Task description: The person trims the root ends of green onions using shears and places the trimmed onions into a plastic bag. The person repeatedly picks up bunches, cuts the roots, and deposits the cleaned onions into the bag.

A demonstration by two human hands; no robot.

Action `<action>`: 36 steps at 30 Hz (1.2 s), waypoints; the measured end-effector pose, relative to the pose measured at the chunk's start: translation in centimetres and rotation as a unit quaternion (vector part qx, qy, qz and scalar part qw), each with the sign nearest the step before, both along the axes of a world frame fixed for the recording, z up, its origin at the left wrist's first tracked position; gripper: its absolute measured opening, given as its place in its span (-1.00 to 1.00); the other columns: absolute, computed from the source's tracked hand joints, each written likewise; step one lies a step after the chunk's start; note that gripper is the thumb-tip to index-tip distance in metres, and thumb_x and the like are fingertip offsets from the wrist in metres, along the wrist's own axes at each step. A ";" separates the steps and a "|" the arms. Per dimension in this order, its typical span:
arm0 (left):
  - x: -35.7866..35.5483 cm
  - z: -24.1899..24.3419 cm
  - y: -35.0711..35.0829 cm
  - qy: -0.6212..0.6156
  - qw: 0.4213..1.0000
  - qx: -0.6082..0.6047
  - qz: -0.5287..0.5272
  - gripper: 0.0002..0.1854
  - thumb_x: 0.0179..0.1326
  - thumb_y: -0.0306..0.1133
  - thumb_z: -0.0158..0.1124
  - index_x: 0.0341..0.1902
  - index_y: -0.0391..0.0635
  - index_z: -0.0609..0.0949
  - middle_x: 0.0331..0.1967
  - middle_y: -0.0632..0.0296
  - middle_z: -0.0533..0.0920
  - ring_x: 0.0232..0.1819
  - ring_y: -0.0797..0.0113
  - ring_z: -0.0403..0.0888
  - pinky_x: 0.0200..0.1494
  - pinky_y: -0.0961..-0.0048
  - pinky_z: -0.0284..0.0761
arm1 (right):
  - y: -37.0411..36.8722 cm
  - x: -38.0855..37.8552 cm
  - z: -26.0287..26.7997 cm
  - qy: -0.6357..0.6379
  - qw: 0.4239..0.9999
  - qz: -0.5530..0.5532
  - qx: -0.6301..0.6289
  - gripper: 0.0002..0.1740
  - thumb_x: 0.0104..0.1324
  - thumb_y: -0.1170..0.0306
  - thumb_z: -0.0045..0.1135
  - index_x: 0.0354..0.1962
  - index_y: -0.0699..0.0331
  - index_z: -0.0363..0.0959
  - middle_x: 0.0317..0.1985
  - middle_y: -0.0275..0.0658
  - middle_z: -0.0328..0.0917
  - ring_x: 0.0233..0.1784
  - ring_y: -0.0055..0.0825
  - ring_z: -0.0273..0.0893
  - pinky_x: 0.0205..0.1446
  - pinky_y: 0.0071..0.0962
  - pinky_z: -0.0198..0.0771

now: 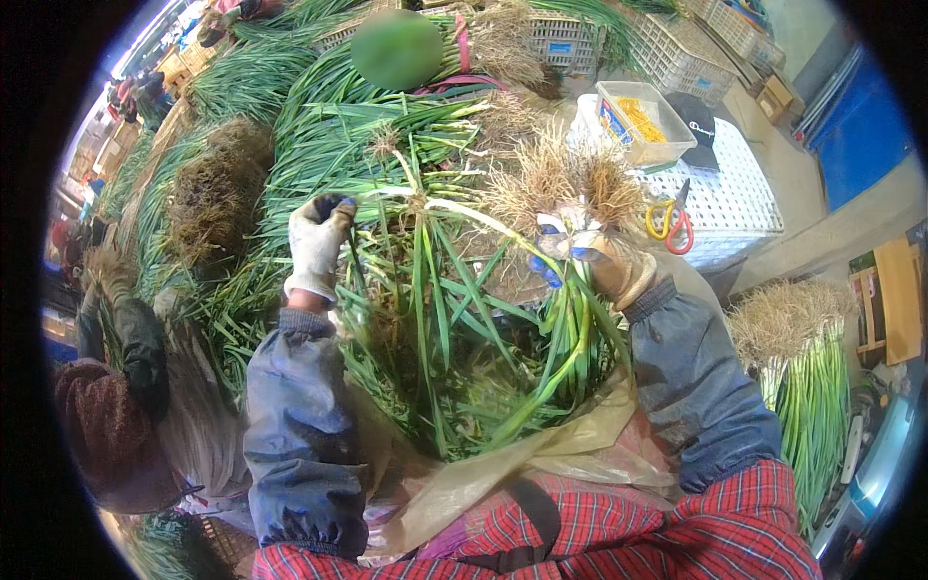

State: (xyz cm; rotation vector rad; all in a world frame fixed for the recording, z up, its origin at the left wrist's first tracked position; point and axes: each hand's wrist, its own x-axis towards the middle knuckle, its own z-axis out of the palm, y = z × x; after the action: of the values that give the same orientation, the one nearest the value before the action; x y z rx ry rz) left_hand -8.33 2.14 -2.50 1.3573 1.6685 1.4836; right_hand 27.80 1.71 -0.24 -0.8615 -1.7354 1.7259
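My right hand [598, 257], in a white and blue work glove, grips a bunch of what looks like green garlic [576, 319] just below its bushy tan roots [569, 177]. The leaves of the bunch hang down in front of me. My left hand [319, 239], gloved too, has its fingers curled in near a pale stalk [388, 192]; whether it pinches a leaf is unclear. Between my hands, a loose stalk [482, 217] arcs towards the bunch. Under both hands, loose leaves [486, 399] lie over a translucent plastic sheet [507, 464] across my lap.
Heaped green garlic [348, 138] lies ahead. At right, a white perforated surface [739, 196] holds scissors [674, 221], a plastic tub [645, 123] of yellow bands and a dark cap [692, 130]. A bundle [805, 391] stands far right. Another person's sleeve [145, 355] is at left.
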 end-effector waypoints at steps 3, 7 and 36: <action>-0.6 -0.2 0.2 0.103 0.985 -0.091 0.103 -0.90 -0.02 -0.50 0.28 -0.40 -0.25 0.64 -0.58 0.35 0.59 -0.57 0.55 0.43 -0.45 0.59 0.36 | -0.4 1.3 -1.4 0.115 0.991 -0.025 -0.068 -0.67 0.23 0.15 0.08 -0.30 0.27 0.39 -0.44 -0.32 0.46 -0.43 -0.65 0.40 -0.39 -0.65 0.33; 1.6 -0.5 0.3 0.225 0.974 0.037 0.005 -0.47 -0.08 -0.61 0.23 0.08 -0.16 0.51 0.02 0.14 0.53 -0.12 0.41 0.55 -0.13 0.53 0.49 | 0.4 2.2 -2.1 0.062 0.993 -0.003 -0.096 -0.45 0.21 -0.03 0.04 -0.07 0.26 0.41 -0.31 -0.36 0.51 -0.32 -0.67 0.41 -0.27 -0.65 0.34; -1.7 -1.8 1.4 -0.194 0.978 -0.043 0.063 -0.79 0.09 -0.51 0.18 -0.16 -0.19 0.58 -0.39 0.27 0.62 -0.46 0.54 0.50 -0.43 0.60 0.42 | -2.0 -2.6 1.4 0.010 0.989 -0.102 -0.108 -0.78 0.29 0.22 0.03 -0.29 0.20 0.43 -0.46 -0.43 0.44 -0.49 -0.72 0.35 -0.47 -0.68 0.27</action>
State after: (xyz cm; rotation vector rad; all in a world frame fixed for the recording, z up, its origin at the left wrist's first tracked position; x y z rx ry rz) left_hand -10.01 3.50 -4.28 0.8593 1.5640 1.6046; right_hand 25.20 -0.25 1.14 -1.0721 -1.4114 1.7973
